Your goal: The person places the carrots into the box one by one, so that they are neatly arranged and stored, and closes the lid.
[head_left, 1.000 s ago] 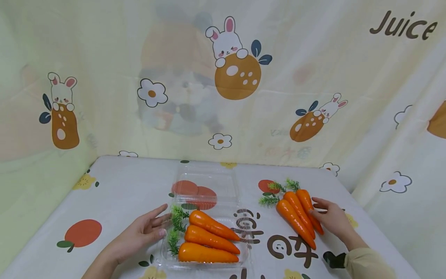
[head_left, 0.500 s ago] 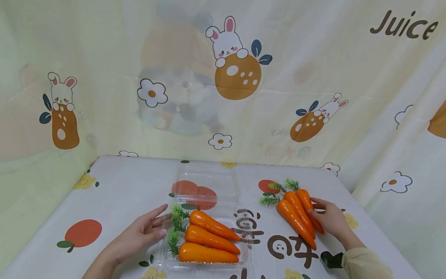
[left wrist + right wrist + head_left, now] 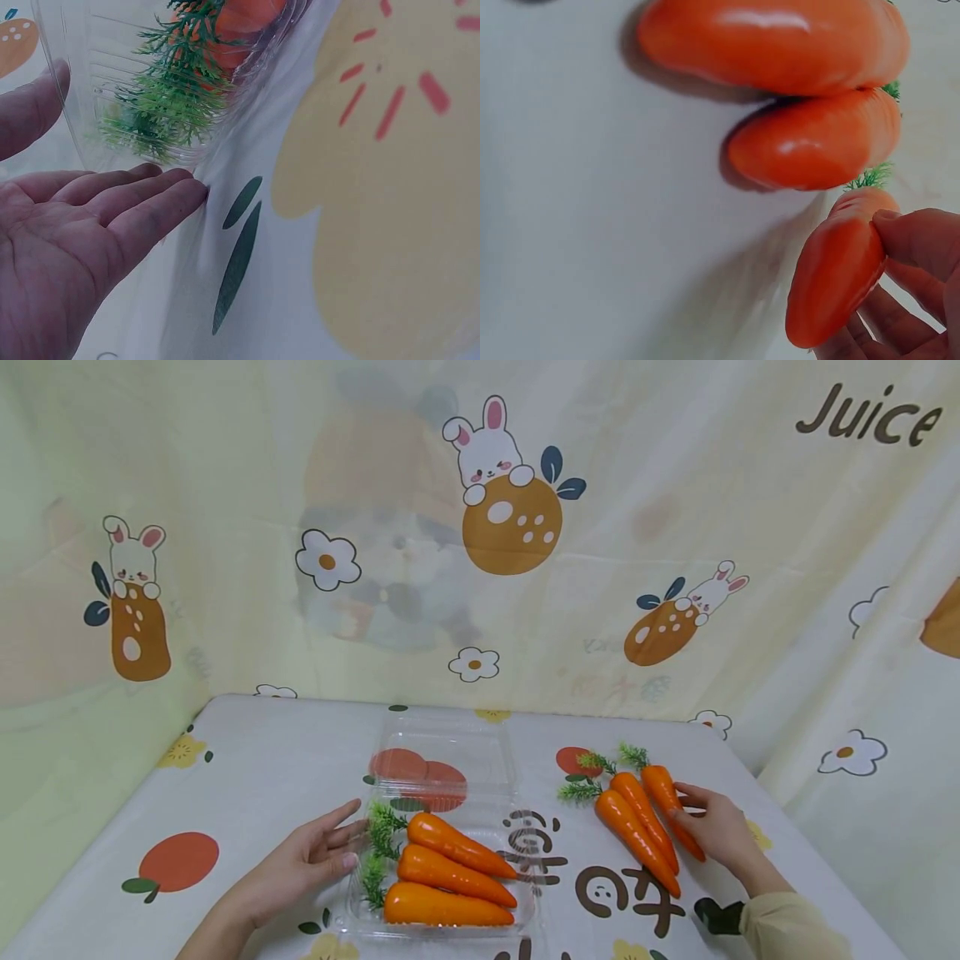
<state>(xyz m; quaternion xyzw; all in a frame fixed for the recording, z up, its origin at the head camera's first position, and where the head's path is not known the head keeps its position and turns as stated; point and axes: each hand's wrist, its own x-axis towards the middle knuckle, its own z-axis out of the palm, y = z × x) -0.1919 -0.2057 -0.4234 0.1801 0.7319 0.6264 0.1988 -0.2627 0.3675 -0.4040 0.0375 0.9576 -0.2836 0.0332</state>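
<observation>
Three orange toy carrots (image 3: pixel 457 870) with green tops lie side by side in a clear plastic clamshell box (image 3: pixel 525 906). At the box's left wall is my left hand (image 3: pixel 303 864), its fingers nearly straight against the edge in the left wrist view. To the right, my right hand (image 3: pixel 718 831) pinches the outermost carrot (image 3: pixel 672 810) between thumb and fingers. In the right wrist view this carrot (image 3: pixel 836 274) hangs tilted, apart from the others. Two more carrots (image 3: pixel 636 843) rest beside it on the tablecloth, touching each other.
The box's clear lid (image 3: pixel 446 752) lies folded back behind its base. A patterned tablecloth (image 3: pixel 262 760) covers the table. Behind it hangs a curtain (image 3: pixel 247 610) with rabbit prints. A black object (image 3: pixel 718 917) shows at the right sleeve.
The right hand has taken the outermost carrot slightly rightward, opening a gap between it and its neighbours. The left hand and the box have stayed put.
</observation>
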